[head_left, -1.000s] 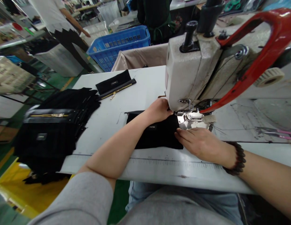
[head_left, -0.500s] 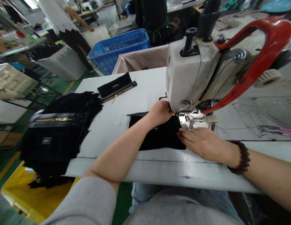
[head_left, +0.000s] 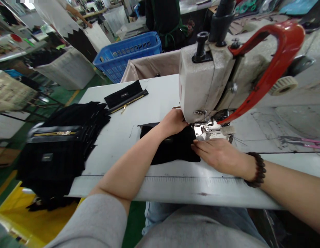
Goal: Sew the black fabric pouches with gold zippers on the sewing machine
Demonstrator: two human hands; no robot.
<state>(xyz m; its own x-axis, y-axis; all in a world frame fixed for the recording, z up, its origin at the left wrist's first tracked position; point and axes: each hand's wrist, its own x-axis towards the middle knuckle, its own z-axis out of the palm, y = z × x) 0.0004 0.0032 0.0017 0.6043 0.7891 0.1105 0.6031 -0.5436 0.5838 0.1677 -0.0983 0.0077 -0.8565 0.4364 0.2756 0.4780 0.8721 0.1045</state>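
Observation:
A black fabric piece [head_left: 179, 150] with a small label lies flat on the white sewing table, its right edge beside the metal presser foot area [head_left: 209, 129] of a sewing machine [head_left: 197, 84]. My left hand [head_left: 173, 121] is closed on the fabric's far edge, close to the needle; its fingertips are partly hidden by the machine head. My right hand [head_left: 218, 155], with a brown bead bracelet [head_left: 258, 170], rests at the right edge, fingers stretched out flat and touching the cloth. The thumb is hidden.
A stack of black fabric pieces [head_left: 56, 148] with gold zippers hangs over the table's left side, above a yellow bin [head_left: 10, 213]. Behind lies a black zippered piece [head_left: 125, 95]. Pink-handled snips [head_left: 308, 142] lie right. A blue basket [head_left: 129, 51] and co-workers are beyond.
The view has shifted slightly, so the machine and table appear a little further left. Both hands keep their places on the fabric. A shiny lever on the machine head now sits lower.

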